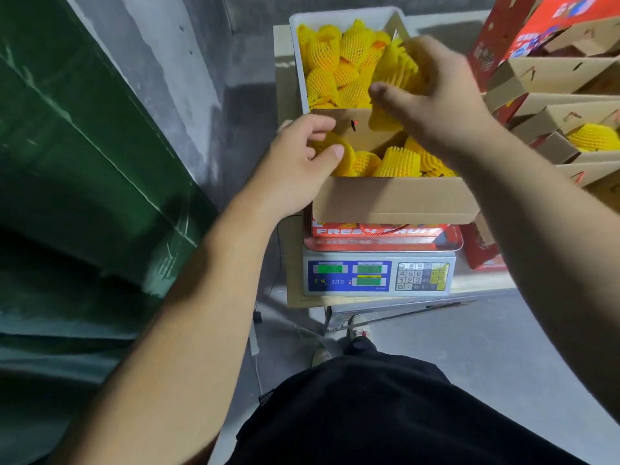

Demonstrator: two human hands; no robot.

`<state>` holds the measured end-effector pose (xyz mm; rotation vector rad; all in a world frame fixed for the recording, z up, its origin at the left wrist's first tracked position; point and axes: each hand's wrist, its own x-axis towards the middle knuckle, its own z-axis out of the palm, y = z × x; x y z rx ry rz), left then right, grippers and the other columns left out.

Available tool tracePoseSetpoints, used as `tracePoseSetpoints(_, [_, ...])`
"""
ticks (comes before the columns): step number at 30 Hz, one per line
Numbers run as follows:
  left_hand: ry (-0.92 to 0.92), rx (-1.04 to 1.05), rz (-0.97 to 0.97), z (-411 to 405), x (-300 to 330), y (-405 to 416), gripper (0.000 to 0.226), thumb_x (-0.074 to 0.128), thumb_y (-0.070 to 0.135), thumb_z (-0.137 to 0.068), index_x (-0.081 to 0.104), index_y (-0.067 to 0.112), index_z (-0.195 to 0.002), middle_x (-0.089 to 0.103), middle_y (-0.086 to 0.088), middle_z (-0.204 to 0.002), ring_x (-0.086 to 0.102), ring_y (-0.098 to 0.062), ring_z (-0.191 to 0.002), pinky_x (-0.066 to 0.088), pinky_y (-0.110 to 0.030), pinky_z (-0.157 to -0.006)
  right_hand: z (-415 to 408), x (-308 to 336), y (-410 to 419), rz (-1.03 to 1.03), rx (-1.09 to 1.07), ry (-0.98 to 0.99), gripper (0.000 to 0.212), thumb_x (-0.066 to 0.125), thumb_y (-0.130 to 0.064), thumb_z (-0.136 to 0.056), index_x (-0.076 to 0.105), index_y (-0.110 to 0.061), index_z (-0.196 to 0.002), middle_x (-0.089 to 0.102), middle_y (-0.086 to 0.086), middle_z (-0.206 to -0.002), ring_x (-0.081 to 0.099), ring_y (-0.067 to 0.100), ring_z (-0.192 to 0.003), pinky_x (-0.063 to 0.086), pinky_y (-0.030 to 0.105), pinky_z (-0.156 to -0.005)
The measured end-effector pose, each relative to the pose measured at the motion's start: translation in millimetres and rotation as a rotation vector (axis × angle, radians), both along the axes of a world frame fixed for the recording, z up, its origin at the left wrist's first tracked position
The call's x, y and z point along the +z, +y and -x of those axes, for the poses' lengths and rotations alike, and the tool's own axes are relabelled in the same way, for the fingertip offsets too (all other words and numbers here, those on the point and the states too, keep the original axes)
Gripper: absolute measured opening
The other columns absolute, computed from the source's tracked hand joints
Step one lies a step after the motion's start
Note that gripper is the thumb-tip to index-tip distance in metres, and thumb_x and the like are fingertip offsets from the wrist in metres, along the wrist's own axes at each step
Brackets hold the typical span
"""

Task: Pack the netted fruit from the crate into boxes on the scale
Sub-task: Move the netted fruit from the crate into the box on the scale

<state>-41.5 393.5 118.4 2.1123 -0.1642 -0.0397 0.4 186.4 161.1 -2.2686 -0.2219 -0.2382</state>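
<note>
Person: black clothing fills the bottom of the view; two pale shoes [358,325] show on the grey floor below the counter edge, one partly cut off by the clothing.
Scale [379,275]: sits at the near edge of the counter [293,263]; its green displays are lit but the digits are too blurred to read.
Box [394,199]: stands on the scale, open, its brown near flap folded toward the person; its red front is mostly covered by that flap, so only part of the white lettering shows.
Fruit in box [399,161]: several yellow-netted pieces lie inside; those on the right are hidden by the right forearm.
Left hand [298,166]: at the box's left corner, its grip curled round a netted fruit [342,156], thumb on top, fingertips hidden behind it and the far flap.
Right hand [436,95]: over the far side of the box, blurred; its fingers curl round another netted fruit [402,65], the grip largely hidden by the back of the hand.
Crate [298,55]: white, just behind the box, holding a heap of netted fruit; its right wall is hidden by the hand.
Stacked boxes [563,72]: at the right, cut off by the frame; one shows a netted fruit inside.
Green sheet [73,162]: left, dark, its nature unclear.
</note>
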Motion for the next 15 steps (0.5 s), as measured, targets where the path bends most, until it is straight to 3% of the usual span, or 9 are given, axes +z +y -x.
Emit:
tracePoseSetpoints(2, [-0.001,0.01,-0.097,-6.0,1.1,1.1,0.039,0.06,0.035,-0.105,0.057,0.032,-0.144,0.051,0.008,-0.136,0.055,-0.001,-0.116,0.044,-0.013,-0.09,-7.2,-1.1,-2.8,0.313,0.088,0.154,0.083,0.074,-0.055,-0.09,0.039,-0.021,-0.158,0.047,0.01,-0.157,0.048,0.027,-0.141,0.044,0.047,-0.115])
tracePoseSetpoints(4, [-0.024,-0.008,-0.186,-9.3,4.1,-1.0,0.037,0.057,0.033,-0.106,0.058,0.032,-0.143,0.051,0.007,-0.138,0.051,-0.002,-0.116,0.043,-0.023,-0.096,-6.8,-7.2,0.9,0.58,0.141,0.164,0.088,0.07,-0.055,-0.092,0.029,-0.022,-0.162,0.036,0.012,-0.164,0.038,0.033,-0.148,0.033,0.049,-0.121])
tracePoseSetpoints(6, [-0.067,-0.035,-0.297,-11.0,8.4,-3.5,0.036,0.056,0.032,-0.106,0.059,0.03,-0.142,0.054,0.005,-0.139,0.051,-0.005,-0.114,0.041,-0.022,-0.091,-0.3,-12.5,9.2,0.605,0.175,0.089,0.083,0.068,-0.051,-0.093,0.032,-0.02,-0.161,0.041,0.014,-0.161,0.041,0.037,-0.145,0.033,0.05,-0.118])
tracePoseSetpoints(9, [-0.089,-0.069,-0.429,-12.1,16.0,-6.5,0.033,0.053,0.025,-0.104,0.062,0.021,-0.136,0.06,-0.001,-0.133,0.056,-0.018,-0.114,0.04,-0.027,-0.086,10.4,-15.2,21.6,0.559,0.231,0.05,0.068,0.067,-0.046,-0.094,0.045,-0.019,-0.153,0.055,0.014,-0.149,0.057,0.038,-0.128,0.049,0.045,-0.102])
tracePoseSetpoints(11, [-0.062,-0.08,-0.442,-10.9,19.6,-8.0,0.03,0.048,0.019,-0.104,0.064,0.015,-0.13,0.063,-0.005,-0.128,0.058,-0.023,-0.11,0.046,-0.031,-0.085,13.6,-16.9,26.9,0.592,0.285,0.019,0.057,0.067,-0.042,-0.095,0.054,-0.019,-0.145,0.062,0.013,-0.138,0.062,0.036,-0.115,0.051,0.041,-0.091])
tracePoseSetpoints(15, [-0.003,-0.061,-0.426,-7.4,22.7,-8.3,0.03,0.045,0.021,-0.106,0.064,0.012,-0.128,0.065,-0.01,-0.127,0.062,-0.028,-0.11,0.056,-0.046,-0.095,15.7,-16.2,33.1,0.611,0.338,-0.023,0.044,0.068,-0.034,-0.097,0.058,-0.018,-0.137,0.066,0.01,-0.128,0.062,0.03,-0.106,0.053,0.04,-0.086])
